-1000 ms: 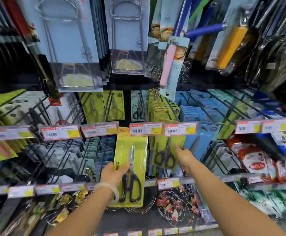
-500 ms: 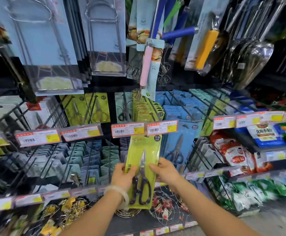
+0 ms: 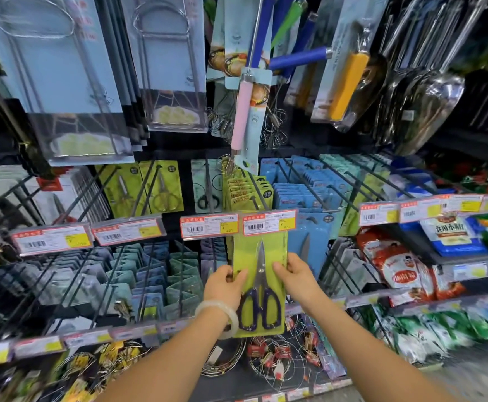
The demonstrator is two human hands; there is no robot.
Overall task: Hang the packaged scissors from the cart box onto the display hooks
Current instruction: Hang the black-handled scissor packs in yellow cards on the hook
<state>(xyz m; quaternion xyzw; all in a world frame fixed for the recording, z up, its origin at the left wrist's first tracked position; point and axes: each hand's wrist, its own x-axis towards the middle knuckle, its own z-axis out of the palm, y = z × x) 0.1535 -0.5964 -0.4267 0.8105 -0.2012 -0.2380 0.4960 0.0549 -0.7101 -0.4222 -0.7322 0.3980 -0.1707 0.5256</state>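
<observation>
both hands hold one yellow-green scissors pack (image 3: 258, 274) upright in front of the peg display. the left hand (image 3: 225, 281) pinches its left edge, thumb over the front and the other fingers behind. the right hand (image 3: 295, 274) grips the right edge the same way, thumb lying on the face beside the blade. the pack's top edge is tucked behind the price tag (image 3: 269, 222) at the end of a display hook (image 3: 258, 190), where more yellow cards of the same kind already hang. whether the hang hole has caught the hook tip is hidden by the tag.

the pack looks like a flat card under clear plastic: light and fairly stiff across its width, though a long card may bow if squeezed. the weight probably sits low, at the dark blue handles (image 3: 260, 310), so it should hang true once threaded. the glossy face could be slippery, so edge pinches near mid-height, as now, seem best, leaving the top free to steer onto the hook.
</observation>
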